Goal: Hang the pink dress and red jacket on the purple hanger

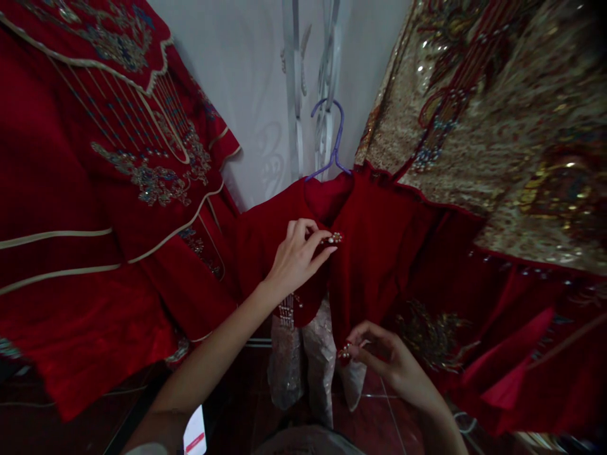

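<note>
A short red velvet-looking jacket [370,253] hangs in front of me on a purple hanger [338,136]. My left hand [294,256] lies across its chest, thumb and forefinger pinching an upper jewelled ornament [336,237] with gold and pearl-like beads by the front opening. Lower down, my right hand [383,349] has its fingers closed on another beaded ornament [345,351] at the jacket's bottom front edge. Whether either piece is sewn on or loose I cannot tell. A beaded tassel [286,311] dangles below my left wrist.
An embroidered red garment [118,208] hangs at the left. On the right are a gold sequinned garment [502,114] and dark red embroidered fabric [455,303]. A white metal rack [294,88] stands behind the hanger. Below are whitish sparkly fabric [286,363] and a lit phone screen [195,433].
</note>
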`<state>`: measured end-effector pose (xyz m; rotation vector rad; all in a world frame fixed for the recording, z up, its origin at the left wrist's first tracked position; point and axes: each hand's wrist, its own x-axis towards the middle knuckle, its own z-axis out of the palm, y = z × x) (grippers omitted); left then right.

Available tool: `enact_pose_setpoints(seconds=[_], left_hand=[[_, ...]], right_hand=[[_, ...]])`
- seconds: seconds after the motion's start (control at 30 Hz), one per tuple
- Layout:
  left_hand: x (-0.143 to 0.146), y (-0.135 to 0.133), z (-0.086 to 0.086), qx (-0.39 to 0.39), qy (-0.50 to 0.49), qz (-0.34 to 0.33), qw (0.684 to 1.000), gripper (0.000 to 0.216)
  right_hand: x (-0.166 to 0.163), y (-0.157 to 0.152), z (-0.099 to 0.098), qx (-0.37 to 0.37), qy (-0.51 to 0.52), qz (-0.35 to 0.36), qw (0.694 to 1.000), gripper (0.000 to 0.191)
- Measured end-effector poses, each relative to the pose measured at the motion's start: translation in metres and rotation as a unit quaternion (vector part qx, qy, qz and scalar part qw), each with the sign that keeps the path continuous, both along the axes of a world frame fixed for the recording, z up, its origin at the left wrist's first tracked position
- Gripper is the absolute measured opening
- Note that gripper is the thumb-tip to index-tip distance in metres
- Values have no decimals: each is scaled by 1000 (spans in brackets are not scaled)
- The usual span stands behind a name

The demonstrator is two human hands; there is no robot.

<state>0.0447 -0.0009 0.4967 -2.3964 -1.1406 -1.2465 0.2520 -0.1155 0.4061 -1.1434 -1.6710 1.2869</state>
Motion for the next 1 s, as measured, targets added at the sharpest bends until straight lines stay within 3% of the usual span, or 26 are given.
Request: enact_pose_setpoints(seconds=[0.13,0.23,0.43,0.53,0.6,0.7,0.8,0.9,1.0], left_hand=[[4,9,6,65,23,-11,998,18],[3,11,11,76,27,-39,996,15],[-2,11,17,77,66,-40,994,22],[-6,7,16,82,46,8,996,20],[-8,3,13,84,30,57,994,18],[-13,-1,4,76,19,132,988,32],[-22,-3,-5,59,8,158,986,52],[-39,-2,-8,49,-22,172,984,50],[-62,2,-5,32,14,186,982,24]], right_hand=[[10,5,0,9,-17,-35,999,24],[17,18,15,67,-23,-104,992,27],[2,54,82,243,30,-158,957,22],[-24,68,113,274,121,-157,941,27],[-45,75,124,264,178,-116,941,35],[-78,83,121,215,190,-50,957,53],[-99,87,102,231,92,-113,962,81],[-92,90,80,307,-42,-244,919,94],[-58,95,72,369,-131,-330,859,85]])
